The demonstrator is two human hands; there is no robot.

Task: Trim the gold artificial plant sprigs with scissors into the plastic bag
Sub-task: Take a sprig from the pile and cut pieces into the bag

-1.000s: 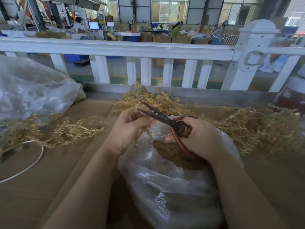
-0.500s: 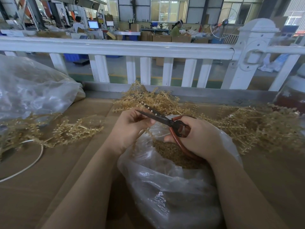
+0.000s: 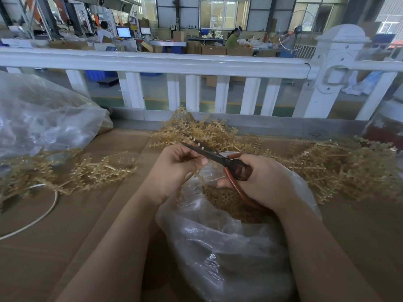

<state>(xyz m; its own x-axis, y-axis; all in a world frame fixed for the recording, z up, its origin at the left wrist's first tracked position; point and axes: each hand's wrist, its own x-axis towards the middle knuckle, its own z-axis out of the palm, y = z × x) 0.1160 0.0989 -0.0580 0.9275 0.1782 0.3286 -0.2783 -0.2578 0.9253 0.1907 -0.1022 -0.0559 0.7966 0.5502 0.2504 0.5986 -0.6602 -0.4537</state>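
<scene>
Blades now nearly closed; scissors gripped in right hand, left hand pinching sprig over plastic bag. Mid-trim. Next: reopen, advance sprig.

Railing: I see a white railing across the view, its thick post at the right.
Work surface: brown cardboard lies on my side of it.
Floor: grey-green, with a yellow line showing between the balusters.
Hall beyond: cardboard boxes, lit monitors, blue crates, a standing fan.
Back wall: tall windows letting in daylight.
</scene>
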